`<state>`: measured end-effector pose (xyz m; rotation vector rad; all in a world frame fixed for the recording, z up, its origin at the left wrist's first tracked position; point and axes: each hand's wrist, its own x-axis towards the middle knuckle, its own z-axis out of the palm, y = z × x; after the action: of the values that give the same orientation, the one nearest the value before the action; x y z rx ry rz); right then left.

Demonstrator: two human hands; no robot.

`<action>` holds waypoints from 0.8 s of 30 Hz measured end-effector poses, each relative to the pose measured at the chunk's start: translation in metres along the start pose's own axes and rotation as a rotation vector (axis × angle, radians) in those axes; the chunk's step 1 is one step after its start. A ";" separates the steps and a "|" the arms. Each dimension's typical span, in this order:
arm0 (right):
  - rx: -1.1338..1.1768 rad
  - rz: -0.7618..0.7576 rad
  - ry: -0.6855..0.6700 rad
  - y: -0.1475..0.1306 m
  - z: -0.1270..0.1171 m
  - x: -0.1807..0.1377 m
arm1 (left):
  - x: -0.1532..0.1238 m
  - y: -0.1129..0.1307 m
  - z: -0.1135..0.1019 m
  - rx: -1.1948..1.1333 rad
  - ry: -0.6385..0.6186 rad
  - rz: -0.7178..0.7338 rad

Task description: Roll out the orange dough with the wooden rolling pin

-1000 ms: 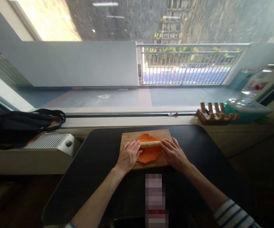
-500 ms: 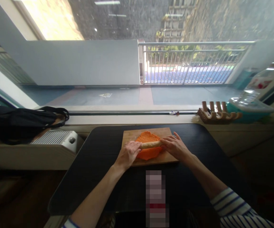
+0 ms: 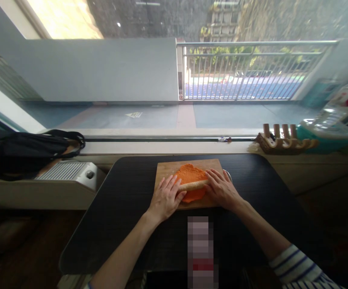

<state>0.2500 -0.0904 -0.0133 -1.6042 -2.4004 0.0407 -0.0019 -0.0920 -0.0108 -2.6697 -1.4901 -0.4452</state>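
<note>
On a wooden cutting board [image 3: 162, 169] lies a flat, uneven sheet of orange dough [image 3: 191, 172]. A pale wooden rolling pin [image 3: 194, 185] rests crosswise on the dough. My left hand [image 3: 166, 197] lies over the pin's left end, its fingers stretched out and slightly apart, the thumb on the near side. Over the right end, my right hand [image 3: 222, 188] lies with its fingers extended flat. Both ends of the pin are hidden under the hands.
The board sits on a black table [image 3: 125, 200] by a window. On the sill stand a wooden rack [image 3: 284, 140], a teal box [image 3: 327, 136] and a plastic bottle [image 3: 339, 104]. Left are a black bag [image 3: 26, 150] and a white radiator [image 3: 68, 172]. A round metallic rim [image 3: 228, 175] shows beside my right hand.
My fingers have gone from gripping the pin's ends to lying stretched over them. The pin stays across the dough, and the view has shifted slightly.
</note>
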 end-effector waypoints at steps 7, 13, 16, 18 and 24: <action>-0.030 0.059 -0.041 0.004 -0.001 0.034 | 0.023 -0.014 0.006 0.045 -0.007 -0.074; -0.036 0.107 -0.027 0.003 -0.001 0.062 | 0.045 -0.030 0.010 0.022 0.042 -0.110; -0.031 0.136 -0.020 0.005 0.000 0.073 | 0.055 -0.036 0.011 0.010 0.075 -0.130; -0.021 0.153 -0.030 0.006 0.001 0.080 | 0.060 -0.040 0.012 0.003 0.074 -0.151; 0.011 0.195 -0.043 0.010 0.002 0.095 | 0.076 -0.052 0.014 -0.024 0.096 -0.180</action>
<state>0.2248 0.0008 0.0014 -1.8449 -2.2609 0.1246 -0.0055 0.0008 -0.0082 -2.5025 -1.7129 -0.5956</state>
